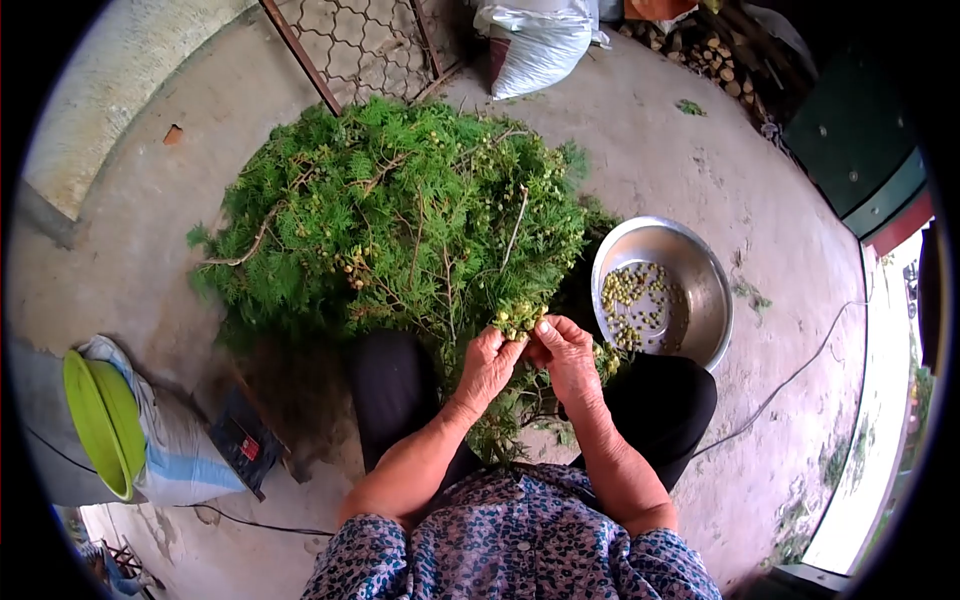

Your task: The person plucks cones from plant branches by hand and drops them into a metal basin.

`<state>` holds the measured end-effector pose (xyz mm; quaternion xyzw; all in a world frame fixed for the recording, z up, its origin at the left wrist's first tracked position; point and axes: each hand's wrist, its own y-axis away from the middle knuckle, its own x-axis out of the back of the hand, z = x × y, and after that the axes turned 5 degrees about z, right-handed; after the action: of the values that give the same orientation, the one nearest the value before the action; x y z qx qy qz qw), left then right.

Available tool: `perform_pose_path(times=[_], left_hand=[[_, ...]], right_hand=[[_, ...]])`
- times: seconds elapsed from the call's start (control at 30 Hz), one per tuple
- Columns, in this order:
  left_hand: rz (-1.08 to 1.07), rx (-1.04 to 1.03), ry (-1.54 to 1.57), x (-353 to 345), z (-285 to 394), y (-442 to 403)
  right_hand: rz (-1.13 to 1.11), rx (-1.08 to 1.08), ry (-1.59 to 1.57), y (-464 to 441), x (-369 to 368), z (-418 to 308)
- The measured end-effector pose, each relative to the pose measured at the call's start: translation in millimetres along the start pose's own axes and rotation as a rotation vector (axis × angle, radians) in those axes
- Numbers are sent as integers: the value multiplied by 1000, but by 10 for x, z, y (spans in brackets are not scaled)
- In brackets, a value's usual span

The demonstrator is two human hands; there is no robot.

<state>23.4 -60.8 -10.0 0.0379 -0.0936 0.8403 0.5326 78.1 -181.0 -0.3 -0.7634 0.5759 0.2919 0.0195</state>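
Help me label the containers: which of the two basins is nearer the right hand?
The silver metal basin, just beyond the right hand, with small yellowish pieces inside; the green basin is at the far left.

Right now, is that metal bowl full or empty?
Neither: the metal bowl holds a scattering of small yellowish-green pieces, with bare metal showing.

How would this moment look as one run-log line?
left hand: holding sprig | right hand: fingertips at sprig | green branches: heaped ahead | metal bowl: right, small round pieces inside
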Motion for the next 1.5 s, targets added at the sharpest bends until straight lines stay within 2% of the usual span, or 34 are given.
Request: perform_pose_path(times=[0.07, 0.27, 0.37, 0.53, 0.6, 0.67, 0.73, 0.8, 0.93, 1.0, 1.03, 1.17, 1.37, 1.43, 1.5], left_hand=[[-18, 80, 37, 42, 59, -16], [107, 61, 304, -35, 263, -320], [122, 34, 310, 19, 485, -588], [119, -172, 369, 302, 1380, -992], [167, -334, 219, 429, 1670, -1116], [118, -407, 299, 522, 1843, -1231], [205, -426, 125, 601, 1669, -1413], [229, -387, 119, 628, 1547, -1441], [162, -167, 316, 585, 859, -1552], [208, -145, 460, 470, 639, -1631], [217, -35, 628, 412, 575, -1640], [381, 158, 675, 325, 338, -1650], [439, 138, 681, 343, 316, -1632], [475, 120, 618, 320, 342, -1592], [492, 171, 617, 330, 348, -1534]], right_hand=[[11, -4, 26, -8, -11, -48], [11, -31, -76, -181, -199, -273], [-86, 64, -126, -320, -448, -587], [-281, 226, -205, -403, -1045, -1254], [-371, 298, -258, -408, -1266, -1456], [-425, 357, -289, -417, -1430, -1602], [-400, 381, -233, -504, -1494, -1623], [-388, 334, -132, -636, -1476, -1524], [-333, 136, -64, -981, -1272, -1143], [-310, 117, -47, -1152, -1224, -1013], [-272, 76, -9, -1229, -1207, -972], [-218, -6, 17, -1452, -1159, -774], [-221, -54, -29, -1458, -1215, -696], [-229, 8, -25, -1452, -1217, -614], [-193, -27, -8, -1422, -1219, -574]])
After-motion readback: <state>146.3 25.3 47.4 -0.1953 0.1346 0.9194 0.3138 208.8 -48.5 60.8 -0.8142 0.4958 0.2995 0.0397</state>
